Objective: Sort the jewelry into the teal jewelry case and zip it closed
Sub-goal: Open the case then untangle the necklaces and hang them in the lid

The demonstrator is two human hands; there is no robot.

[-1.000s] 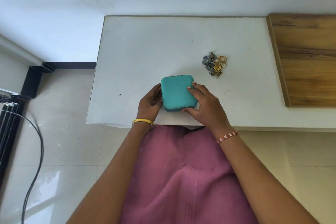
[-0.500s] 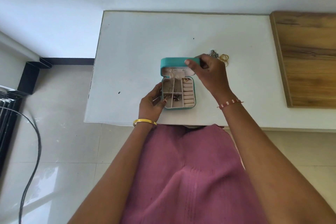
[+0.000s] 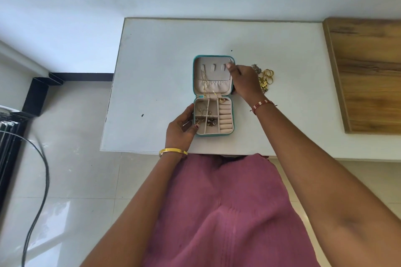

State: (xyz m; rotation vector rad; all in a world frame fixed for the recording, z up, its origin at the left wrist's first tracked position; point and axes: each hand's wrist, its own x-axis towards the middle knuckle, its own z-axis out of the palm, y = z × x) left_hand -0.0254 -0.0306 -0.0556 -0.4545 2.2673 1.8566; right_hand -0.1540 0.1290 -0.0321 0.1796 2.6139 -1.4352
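The teal jewelry case lies fully open near the front of the white table. Its lid is laid flat away from me, with a beige lining, small hooks and a thin gold chain hanging into the pocket. The tray below has compartments with a few small pieces and a row of ring rolls. My left hand grips the tray's left wall. My right hand holds the lid's right edge, thumb on the upper corner. A pile of loose jewelry, gold rings and ornate pieces, lies just right of my right hand, partly hidden by it.
A wooden board covers the table's right side. The table's front edge runs just past my left wrist. Black cables and a dark frame stand on the tiled floor at the left.
The case was shut a second ago. My right hand swung the lid up and back, and it now lies flat open. My left hand stayed at the tray's left side.
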